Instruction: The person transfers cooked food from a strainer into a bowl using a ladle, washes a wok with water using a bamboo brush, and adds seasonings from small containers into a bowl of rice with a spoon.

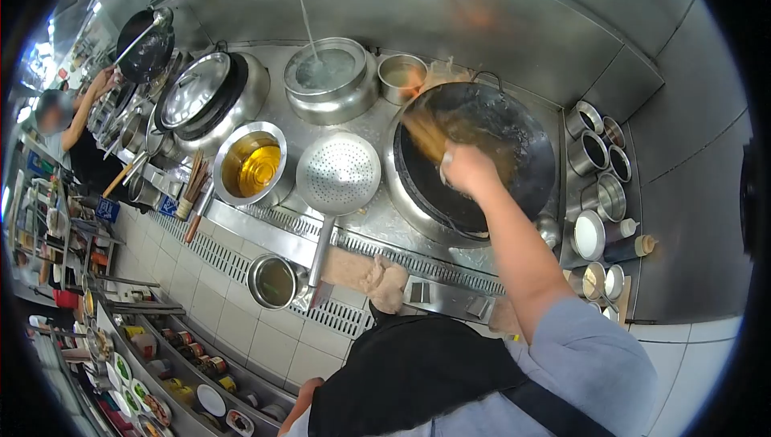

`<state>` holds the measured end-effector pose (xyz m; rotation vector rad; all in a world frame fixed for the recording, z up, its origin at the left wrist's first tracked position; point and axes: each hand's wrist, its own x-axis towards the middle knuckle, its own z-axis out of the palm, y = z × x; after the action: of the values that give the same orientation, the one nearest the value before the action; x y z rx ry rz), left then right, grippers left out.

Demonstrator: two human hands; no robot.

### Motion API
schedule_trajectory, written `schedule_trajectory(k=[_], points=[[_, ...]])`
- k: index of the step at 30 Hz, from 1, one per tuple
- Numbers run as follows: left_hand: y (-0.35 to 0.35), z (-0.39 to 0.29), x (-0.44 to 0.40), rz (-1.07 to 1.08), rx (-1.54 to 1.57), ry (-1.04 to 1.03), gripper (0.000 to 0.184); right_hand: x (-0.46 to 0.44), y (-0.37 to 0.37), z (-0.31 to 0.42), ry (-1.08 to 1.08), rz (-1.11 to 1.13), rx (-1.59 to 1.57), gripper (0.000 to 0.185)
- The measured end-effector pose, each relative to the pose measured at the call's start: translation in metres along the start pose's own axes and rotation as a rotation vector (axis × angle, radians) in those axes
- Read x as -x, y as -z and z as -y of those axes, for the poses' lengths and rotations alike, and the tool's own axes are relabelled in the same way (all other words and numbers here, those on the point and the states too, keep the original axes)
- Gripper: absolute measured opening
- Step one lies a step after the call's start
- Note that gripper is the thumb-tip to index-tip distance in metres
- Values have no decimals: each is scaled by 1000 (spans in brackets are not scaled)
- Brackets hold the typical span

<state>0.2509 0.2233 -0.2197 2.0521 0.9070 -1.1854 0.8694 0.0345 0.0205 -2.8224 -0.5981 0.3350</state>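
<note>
My right hand (467,169) is closed around a bamboo wok brush (426,133), smeared by motion, inside a large black wok (530,144). Brownish liquid lies in the wok under the brush. My left hand (308,390) hangs low beside my black apron, only partly in view, and its fingers cannot be made out. Left of the wok, a perforated strainer ladle (338,173) lies with its handle toward me. Beside it stands a metal pot of yellow oil (259,165).
Water runs into a round pot (328,87) at the back. A lidded pot (197,87) and another brush (193,184) are leftward. Seasoning containers (590,154) and bottles line the right. A cloth (385,283) lies on the front edge. Far left, another person (76,128) holds a wok.
</note>
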Motion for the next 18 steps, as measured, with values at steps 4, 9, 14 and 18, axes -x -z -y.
schedule_trajectory(k=[4,9,14,18], points=[[5,-2,1,-89,95,62,32,59,5,27,27,109,100,53],[21,-26,-10,-131,62,27,34,-57,6,-4,-247,-123,-37,37],[45,-50,-8,-297,253,-25,34,5,6,-4,152,66,16,38],[38,-48,-15,-348,284,24,31,89,56,-2,130,328,236,39]])
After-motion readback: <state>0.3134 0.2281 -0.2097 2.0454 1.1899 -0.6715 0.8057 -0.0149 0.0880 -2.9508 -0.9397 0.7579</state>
